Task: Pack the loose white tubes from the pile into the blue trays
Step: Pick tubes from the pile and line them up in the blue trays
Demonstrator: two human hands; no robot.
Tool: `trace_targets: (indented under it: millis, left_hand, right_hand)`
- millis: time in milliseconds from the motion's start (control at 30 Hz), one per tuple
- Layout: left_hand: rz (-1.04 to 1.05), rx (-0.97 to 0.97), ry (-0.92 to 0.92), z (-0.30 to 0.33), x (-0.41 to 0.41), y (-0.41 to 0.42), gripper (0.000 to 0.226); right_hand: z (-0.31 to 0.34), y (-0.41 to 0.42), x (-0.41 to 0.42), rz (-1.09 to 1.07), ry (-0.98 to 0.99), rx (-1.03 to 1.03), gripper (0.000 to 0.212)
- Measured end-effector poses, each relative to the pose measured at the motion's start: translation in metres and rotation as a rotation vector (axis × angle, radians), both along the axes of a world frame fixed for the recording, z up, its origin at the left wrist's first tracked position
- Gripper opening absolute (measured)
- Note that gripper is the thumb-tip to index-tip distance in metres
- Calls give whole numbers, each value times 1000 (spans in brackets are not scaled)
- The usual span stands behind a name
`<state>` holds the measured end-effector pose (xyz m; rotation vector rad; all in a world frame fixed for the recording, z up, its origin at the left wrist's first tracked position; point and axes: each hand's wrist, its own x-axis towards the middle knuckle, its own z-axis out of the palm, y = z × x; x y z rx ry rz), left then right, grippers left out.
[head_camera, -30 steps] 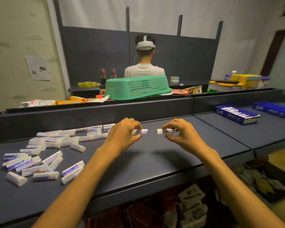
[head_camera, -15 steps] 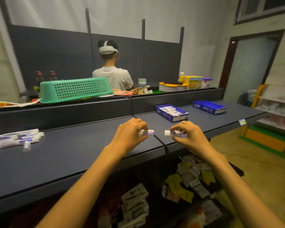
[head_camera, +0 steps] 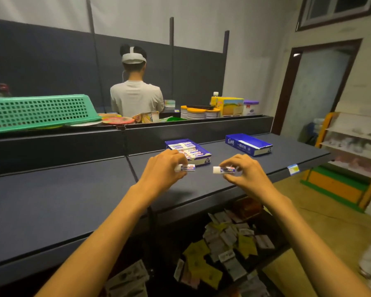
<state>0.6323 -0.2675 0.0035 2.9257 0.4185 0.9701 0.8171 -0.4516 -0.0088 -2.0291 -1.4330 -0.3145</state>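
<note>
You are in the carry-and-place step: your left hand pinches one white tube by its cap end, and your right hand pinches a second tube between thumb and fingertips. Both tubes are held level above the dark counter, just in front of the nearer blue tray, which already holds a row of tubes along its far side. The next move calls for lowering each tube into the open near side of that tray, parallel to the packed row. A second blue tray stands further right and looks unfilled, though its interior is only partly visible. The loose pile is out of view. Behind the counter's raised back edge sit a green basket and a person facing away; neither obstructs the tray.
</note>
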Motion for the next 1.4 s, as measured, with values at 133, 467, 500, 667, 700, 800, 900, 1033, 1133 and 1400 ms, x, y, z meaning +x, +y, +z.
trace_targets:
  millis: [133,467,500,667,700,800,900,1033,1133,1400]
  left_hand:
    - [64,-55,-30,5,45,24,26]
    - [252,-92,10,13,113,61,23]
    - [270,-93,19,13,117,63,23]
    - [388,-120,61,7,142,73,22]
    - [413,-133,61,6,145,75,21]
    - [492,-170,75,6,154,78,21]
    - [547,-207,95,4,161,80,23]
    - [602,-243,149,3,167,84,24]
    - [625,-236,191,5,170,90,26]
    - [637,-218,298,6,171,107,26]
  right_hand:
    - [8,28,50,50,-25,-31,27]
    - [20,101,138,192,-3,-10,26]
    - [18,109,144,217,-10,-10,25]
    - [12,146,179,331,-23,-38,25]
    - [13,152,184,354,-22,-47,26]
    - [14,170,196,424,-28,-63,26]
    - [12,187,203,481,-18,-69,27]
    - [11,203,202,549,2,-92,28]
    - [10,212,202,582,-3,-102,27]
    - [12,228,204,604,5,-95,28]
